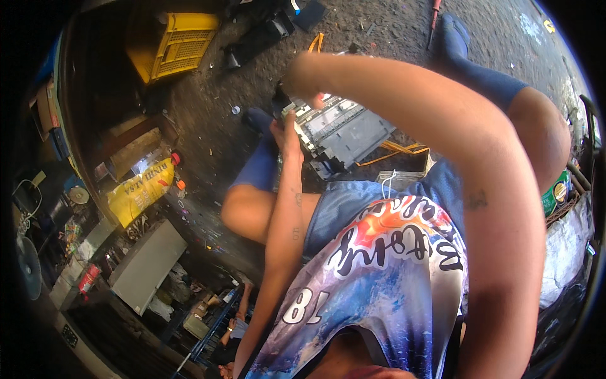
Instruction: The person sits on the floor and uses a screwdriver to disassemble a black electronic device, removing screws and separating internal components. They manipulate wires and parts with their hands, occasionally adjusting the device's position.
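Observation:
A grey and white plastic machine frame point(356, 134), perhaps from a printer, sits tilted just beyond my lap, between my legs. My left hand point(287, 138) grips its left edge, with the thumb up against the pale rim. Bent across from the right, my right arm brings my right hand point(304, 77) over the frame's upper left part. That hand is smeared by motion and looks curled. A small red spot shows under it, but I cannot make out whether it is a held thing. The forearm hides the frame's far right side.
A red-handled screwdriver point(435, 18) lies by my right foot. Black plastic parts point(262, 41) and a yellow crate point(183, 47) stand farther off. Orange straps point(398, 149) lie beside the frame. To the left are a yellow sack point(142, 192), a grey cabinet point(150, 265) and another person's arm point(243, 303).

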`<state>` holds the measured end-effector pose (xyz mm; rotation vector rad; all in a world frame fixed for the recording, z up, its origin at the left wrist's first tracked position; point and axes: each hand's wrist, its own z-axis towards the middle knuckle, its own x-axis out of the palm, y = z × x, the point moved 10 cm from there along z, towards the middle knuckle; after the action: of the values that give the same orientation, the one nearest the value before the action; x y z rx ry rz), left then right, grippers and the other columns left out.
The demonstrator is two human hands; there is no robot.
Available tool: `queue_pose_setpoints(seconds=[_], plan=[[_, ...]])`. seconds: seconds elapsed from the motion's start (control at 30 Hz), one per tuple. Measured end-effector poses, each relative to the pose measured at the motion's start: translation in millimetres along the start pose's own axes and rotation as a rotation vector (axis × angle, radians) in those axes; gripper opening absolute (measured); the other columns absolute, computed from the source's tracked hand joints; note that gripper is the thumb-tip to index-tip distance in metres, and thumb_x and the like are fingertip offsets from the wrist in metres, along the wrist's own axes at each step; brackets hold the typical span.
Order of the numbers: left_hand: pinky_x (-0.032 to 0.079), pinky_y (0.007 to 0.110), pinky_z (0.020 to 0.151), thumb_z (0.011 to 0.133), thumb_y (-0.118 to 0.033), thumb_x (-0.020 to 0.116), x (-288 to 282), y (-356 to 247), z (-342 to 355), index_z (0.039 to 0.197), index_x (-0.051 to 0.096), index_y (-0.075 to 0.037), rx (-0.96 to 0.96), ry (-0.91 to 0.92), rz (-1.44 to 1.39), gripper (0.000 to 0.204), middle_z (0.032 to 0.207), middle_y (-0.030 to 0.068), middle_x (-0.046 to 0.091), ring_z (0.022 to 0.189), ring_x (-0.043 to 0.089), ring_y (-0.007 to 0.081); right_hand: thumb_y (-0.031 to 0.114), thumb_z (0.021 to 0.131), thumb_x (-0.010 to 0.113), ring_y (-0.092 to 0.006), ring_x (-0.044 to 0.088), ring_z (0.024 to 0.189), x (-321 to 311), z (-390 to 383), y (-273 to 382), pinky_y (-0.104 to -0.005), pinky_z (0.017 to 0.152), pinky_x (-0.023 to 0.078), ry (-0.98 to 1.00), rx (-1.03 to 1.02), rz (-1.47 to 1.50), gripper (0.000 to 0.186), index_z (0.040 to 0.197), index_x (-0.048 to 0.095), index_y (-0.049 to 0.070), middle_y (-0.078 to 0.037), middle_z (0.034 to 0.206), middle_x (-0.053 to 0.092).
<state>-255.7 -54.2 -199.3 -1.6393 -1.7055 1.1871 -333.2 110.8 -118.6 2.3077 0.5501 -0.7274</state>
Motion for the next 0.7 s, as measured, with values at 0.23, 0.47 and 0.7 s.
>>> queue_pose_setpoints(seconds=[0.23,0.47,0.7], plan=[[0.043,0.043,0.111,0.088,-0.050,0.080,17,-28,2,0.156,0.028,0.000,0.041,0.034,0.124,0.099,0.148,0.0204,0.048,0.133,0.052,0.0299,0.021,0.070,0.091,-0.0295,0.076,0.104,77,-41,21,-0.0446,0.084,0.061,-0.004,0.081,0.050,0.041,0.110,0.083,0.013,-0.010,0.114,0.079],[0.057,0.036,0.088,0.098,-0.051,0.066,5,-3,30,0.129,0.064,0.001,-0.113,0.120,0.037,0.061,0.119,0.0137,0.072,0.104,0.071,0.0195,0.026,0.090,0.073,-0.0356,0.073,0.101,83,-98,-29,-0.0454,0.090,0.056,-0.465,0.116,0.673,0.028,0.109,0.074,0.005,-0.016,0.103,0.077],[0.058,0.041,0.096,0.101,-0.060,0.055,17,6,22,0.131,0.067,-0.007,-0.314,0.201,-0.123,0.062,0.122,0.0097,0.074,0.107,0.073,0.0244,0.026,0.083,0.073,-0.0421,0.071,0.107,141,-62,-45,-0.0486,0.096,0.054,-0.813,0.130,0.759,0.044,0.121,0.068,0.005,-0.026,0.107,0.075]])
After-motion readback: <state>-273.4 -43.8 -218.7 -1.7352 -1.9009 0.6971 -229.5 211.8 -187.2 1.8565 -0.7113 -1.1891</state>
